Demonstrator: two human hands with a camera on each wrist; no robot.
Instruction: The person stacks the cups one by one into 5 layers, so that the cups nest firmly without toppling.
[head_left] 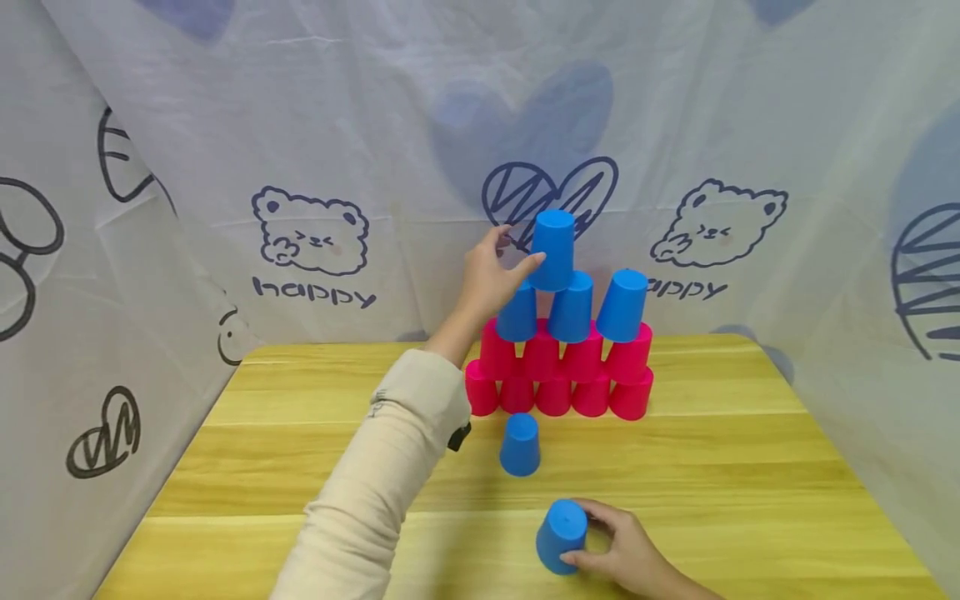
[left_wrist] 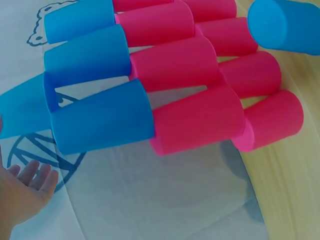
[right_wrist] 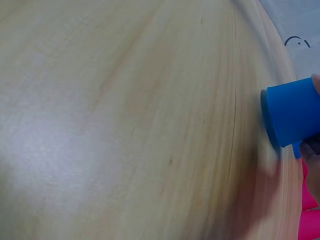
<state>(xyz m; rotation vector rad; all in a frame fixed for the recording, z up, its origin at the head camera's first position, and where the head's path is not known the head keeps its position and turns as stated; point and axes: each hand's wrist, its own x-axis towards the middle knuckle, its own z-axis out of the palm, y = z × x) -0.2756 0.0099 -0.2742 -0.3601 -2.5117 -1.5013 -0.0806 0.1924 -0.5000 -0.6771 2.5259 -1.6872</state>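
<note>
Upside-down cups form a stepped stack on the table, pink cups (head_left: 554, 396) in two lower rows with three blue cups (head_left: 621, 308) above. Another blue cup (head_left: 553, 252) tops the left two of these, upright. Beside that top cup is my left hand (head_left: 486, 279), its thumb tip at the cup's side and its fingers spread; the left wrist view shows these fingers (left_wrist: 36, 182) away from the cup wall. Nearer the front, my right hand (head_left: 626, 546) grips a blue cup (head_left: 559, 537) between thumb and fingers, mouth down, close over the table.
A single blue cup (head_left: 520, 446) stands upside down in front of the stack, between it and my right hand. The wooden table (head_left: 720, 467) ends at a printed white cloth (head_left: 450, 275) hanging behind and along both sides. My left forearm crosses the table's middle.
</note>
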